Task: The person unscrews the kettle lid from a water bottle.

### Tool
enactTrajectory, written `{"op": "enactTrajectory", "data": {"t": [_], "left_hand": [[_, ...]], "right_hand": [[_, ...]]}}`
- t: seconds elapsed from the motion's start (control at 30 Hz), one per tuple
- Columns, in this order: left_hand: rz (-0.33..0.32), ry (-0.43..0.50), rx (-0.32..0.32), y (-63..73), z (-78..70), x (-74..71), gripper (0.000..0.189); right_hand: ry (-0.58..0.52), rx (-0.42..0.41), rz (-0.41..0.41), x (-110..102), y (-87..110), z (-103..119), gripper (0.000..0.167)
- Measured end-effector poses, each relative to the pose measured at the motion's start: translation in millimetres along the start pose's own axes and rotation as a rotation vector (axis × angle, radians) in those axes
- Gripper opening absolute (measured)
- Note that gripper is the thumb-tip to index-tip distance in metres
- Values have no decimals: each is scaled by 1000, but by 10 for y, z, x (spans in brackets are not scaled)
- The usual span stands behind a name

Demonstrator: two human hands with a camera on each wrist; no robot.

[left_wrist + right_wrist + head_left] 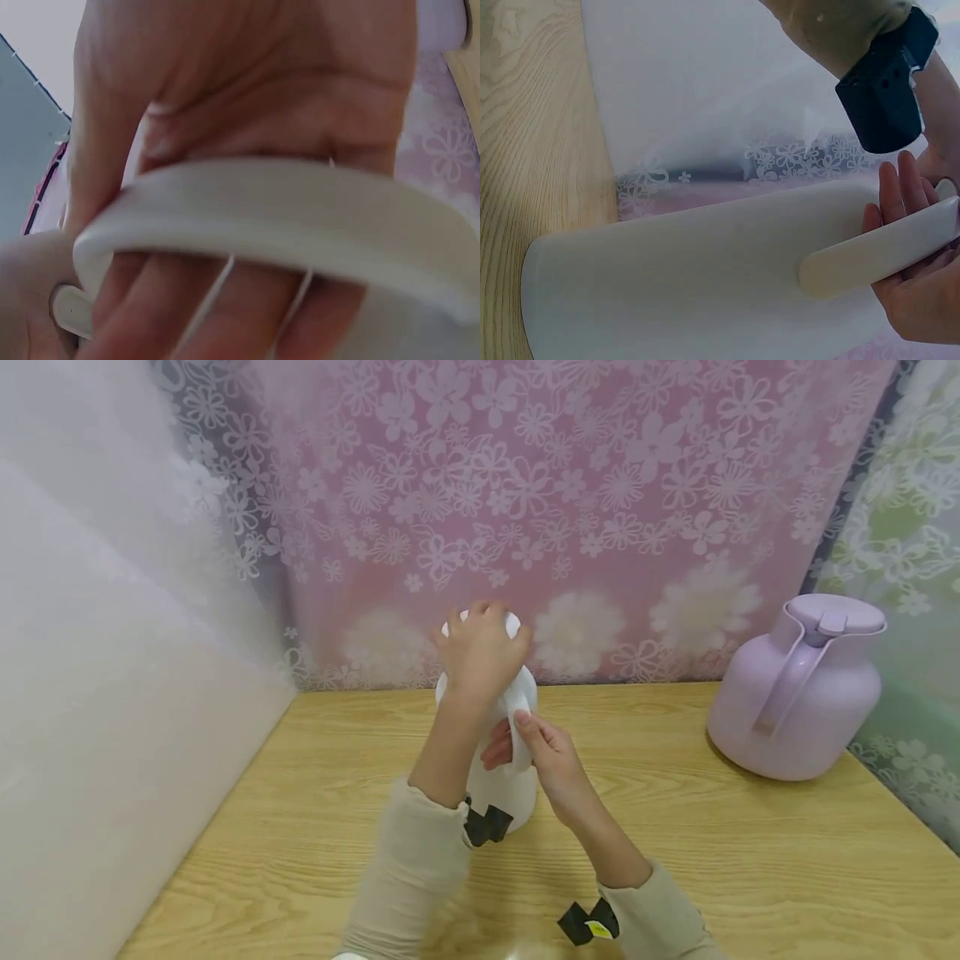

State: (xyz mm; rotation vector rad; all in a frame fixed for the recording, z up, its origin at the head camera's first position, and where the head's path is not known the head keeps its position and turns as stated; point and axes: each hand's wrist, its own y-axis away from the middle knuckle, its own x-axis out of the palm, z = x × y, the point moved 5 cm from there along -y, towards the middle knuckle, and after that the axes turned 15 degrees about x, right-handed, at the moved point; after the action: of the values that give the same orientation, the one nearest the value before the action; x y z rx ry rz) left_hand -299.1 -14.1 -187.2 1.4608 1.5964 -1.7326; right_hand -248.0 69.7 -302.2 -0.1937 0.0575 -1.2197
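A tall white jug [510,789] stands upright on the table. My left hand [480,652] spans its round white lid [513,625] from above, the fingers bent down around the rim. With my right hand [553,760] I hold the jug's handle [519,735], thumb on the outer side and fingers passed through the loop. The left wrist view shows the right palm close up behind the handle [277,199]. In the right wrist view the jug body [667,285] lies sideways across the picture; the lid is mostly hidden there.
A lilac thermos jug [795,693] stands at the table's right rear. Pink floral cloth [510,485] hangs behind the wooden table [322,793], and a pale wall [97,652] rises on the left. Black cameras [588,922] are strapped at both wrists.
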Motion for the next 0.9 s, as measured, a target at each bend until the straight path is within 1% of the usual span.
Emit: {"op": "enactTrajectory", "data": {"t": [0.07,0.13,0.2,0.27,0.33,0.37,0.43,0.5,0.6,0.67,0.7,0.77,0.83,0.9], "left_hand": [[-3,-15,-32,-11,-41,10,43],[1,-9,-47,-17,-56,7,45],[5,39,-48,-15,-40,-2,47],[5,115,-41,-8,1,-24,49],[-8,188,-16,6,61,-62,50],[-21,216,10,8,99,-83,49],[-44,263,100,14,178,-128,47],[-62,306,231,16,261,-152,44],[-66,406,453,12,376,-133,41],[-65,471,563,11,438,-93,39],[-70,498,602,10,462,-73,38],[-89,540,655,12,495,-39,37],[-116,549,663,17,510,-13,36],[-152,532,649,17,503,1,33]], "right_hand": [[-6,-3,-3,-8,2,-1,45],[-13,-2,-10,-17,2,-10,45],[-13,-1,-16,-21,3,-16,44],[-13,0,-20,-21,4,-25,44],[-7,-3,-19,-14,1,-34,44],[-6,-3,-18,-9,1,-39,43],[-5,-4,-13,2,-2,-43,43],[0,-10,-8,9,-4,-41,43],[6,-16,-5,7,-7,-27,43],[8,-23,-1,0,-10,-19,43],[6,-23,2,-3,-11,-15,43],[2,-24,7,-8,-15,-9,44],[-3,-25,14,-10,-14,-5,44],[-5,-25,18,-10,-14,-1,44]]}}
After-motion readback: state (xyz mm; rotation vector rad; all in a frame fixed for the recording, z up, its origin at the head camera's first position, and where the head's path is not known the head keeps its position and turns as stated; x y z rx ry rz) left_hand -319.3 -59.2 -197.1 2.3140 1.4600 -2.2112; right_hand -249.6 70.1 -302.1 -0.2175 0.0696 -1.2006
